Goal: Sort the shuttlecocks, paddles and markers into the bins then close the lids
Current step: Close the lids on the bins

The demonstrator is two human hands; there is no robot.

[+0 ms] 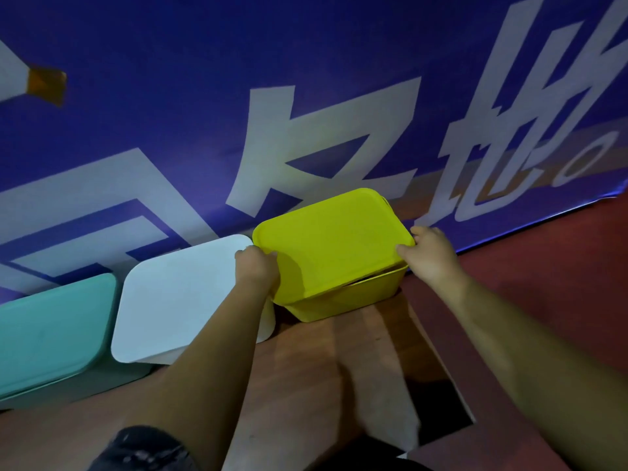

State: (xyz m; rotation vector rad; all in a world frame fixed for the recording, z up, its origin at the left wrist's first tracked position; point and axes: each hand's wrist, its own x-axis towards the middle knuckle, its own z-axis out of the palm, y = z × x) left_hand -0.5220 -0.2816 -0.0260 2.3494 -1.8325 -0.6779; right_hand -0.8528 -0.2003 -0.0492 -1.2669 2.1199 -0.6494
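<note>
Left hand point(256, 266) and right hand point(430, 254) gripping opposite edges of yellow lid point(334, 237), tilted over yellow bin point(346, 300), beside lidded white bin point(183, 294), teal bin point(51, 328), blue banner point(204, 96) behind

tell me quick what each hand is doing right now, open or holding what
Left hand: gripping the left edge of the yellow lid.
Right hand: gripping the same lid's right edge.

Three bins: teal bin point(85, 382), white bin point(159, 360), yellow bin point(346, 300). Three lids point(333, 239). Two hands: left hand point(256, 266), right hand point(429, 253).
</note>
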